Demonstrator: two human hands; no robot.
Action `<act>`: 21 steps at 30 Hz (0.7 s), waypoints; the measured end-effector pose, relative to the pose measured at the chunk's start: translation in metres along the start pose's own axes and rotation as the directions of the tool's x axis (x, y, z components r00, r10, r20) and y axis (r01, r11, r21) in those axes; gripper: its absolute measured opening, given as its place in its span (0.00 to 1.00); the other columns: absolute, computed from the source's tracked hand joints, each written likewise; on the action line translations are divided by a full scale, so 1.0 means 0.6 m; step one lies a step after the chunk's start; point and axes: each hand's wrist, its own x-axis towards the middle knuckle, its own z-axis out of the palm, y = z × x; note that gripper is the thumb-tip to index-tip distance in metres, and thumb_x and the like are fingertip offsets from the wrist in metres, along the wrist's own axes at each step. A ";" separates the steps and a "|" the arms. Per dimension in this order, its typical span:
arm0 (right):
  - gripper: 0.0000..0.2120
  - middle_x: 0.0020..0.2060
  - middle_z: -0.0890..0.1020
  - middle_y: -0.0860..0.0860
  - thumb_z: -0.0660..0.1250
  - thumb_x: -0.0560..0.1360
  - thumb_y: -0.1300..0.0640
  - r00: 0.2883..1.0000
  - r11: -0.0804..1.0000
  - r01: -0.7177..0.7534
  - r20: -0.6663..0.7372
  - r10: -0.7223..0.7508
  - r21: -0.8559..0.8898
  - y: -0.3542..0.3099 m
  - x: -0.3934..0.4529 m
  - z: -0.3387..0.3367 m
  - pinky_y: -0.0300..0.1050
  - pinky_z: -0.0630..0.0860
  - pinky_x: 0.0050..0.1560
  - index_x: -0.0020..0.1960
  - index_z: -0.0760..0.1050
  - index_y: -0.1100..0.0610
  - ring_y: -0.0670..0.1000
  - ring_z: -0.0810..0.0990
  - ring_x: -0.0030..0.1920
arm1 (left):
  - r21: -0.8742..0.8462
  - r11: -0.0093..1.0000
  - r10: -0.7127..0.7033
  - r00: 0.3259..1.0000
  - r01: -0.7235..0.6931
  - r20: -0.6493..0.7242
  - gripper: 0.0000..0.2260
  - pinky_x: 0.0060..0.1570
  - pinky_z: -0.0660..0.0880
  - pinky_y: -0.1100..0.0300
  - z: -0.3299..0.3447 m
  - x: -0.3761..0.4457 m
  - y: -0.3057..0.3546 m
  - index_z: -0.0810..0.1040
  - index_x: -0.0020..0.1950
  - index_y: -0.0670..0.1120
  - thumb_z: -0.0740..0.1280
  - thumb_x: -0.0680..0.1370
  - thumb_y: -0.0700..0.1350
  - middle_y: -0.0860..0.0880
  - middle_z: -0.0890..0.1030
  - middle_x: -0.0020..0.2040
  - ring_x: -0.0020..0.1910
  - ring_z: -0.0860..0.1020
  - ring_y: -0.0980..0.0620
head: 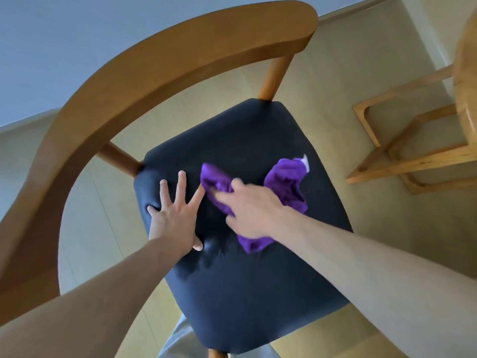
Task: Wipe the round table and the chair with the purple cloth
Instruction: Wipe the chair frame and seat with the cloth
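I look straight down on a wooden chair with a curved backrest (154, 63) and a dark navy padded seat (253, 285). A crumpled purple cloth (286, 184) lies on the middle of the seat. My right hand (250, 210) presses down on the cloth with fingers spread over it; the hand is blurred. My left hand (175, 215) lies flat on the seat's left side, fingers straight and splayed, thumb at the seat's near side. The wooden base of the round table (413, 148) shows at the right; its top edge (464, 73) is barely in view.
Pale yellowish floor (322, 81) surrounds the chair. A light grey wall (64, 34) fills the upper left. The table's wooden base frame stands on the floor to the right of the chair, with a gap of floor between them.
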 end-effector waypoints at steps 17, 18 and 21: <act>0.31 0.64 0.71 0.59 0.60 0.79 0.44 0.869 0.884 -0.423 -0.190 0.458 0.198 0.131 -0.055 0.017 0.55 0.75 0.52 0.80 0.56 0.46 0.65 0.78 0.60 | 0.092 0.987 0.128 0.991 -0.131 0.029 0.69 0.64 0.69 0.30 -0.110 0.083 0.072 0.29 0.78 0.59 0.84 0.61 0.53 0.45 0.31 0.80 0.78 0.40 0.29; 0.32 0.64 0.71 0.57 0.60 0.79 0.44 0.925 0.929 -0.339 -0.129 0.357 0.146 0.110 -0.079 0.027 0.54 0.73 0.49 0.81 0.53 0.44 0.64 0.78 0.59 | 0.105 0.985 0.131 0.991 -0.134 0.034 0.69 0.64 0.71 0.31 -0.109 0.088 0.073 0.28 0.78 0.59 0.84 0.61 0.54 0.45 0.31 0.79 0.78 0.40 0.28; 0.29 0.61 0.72 0.53 0.60 0.80 0.46 0.989 0.993 -0.104 0.109 0.098 0.049 0.098 -0.136 0.035 0.50 0.70 0.43 0.79 0.56 0.42 0.59 0.78 0.53 | 0.154 0.973 0.166 0.985 -0.170 0.037 0.69 0.63 0.73 0.35 -0.104 0.092 0.068 0.27 0.78 0.58 0.83 0.62 0.59 0.44 0.30 0.79 0.78 0.42 0.28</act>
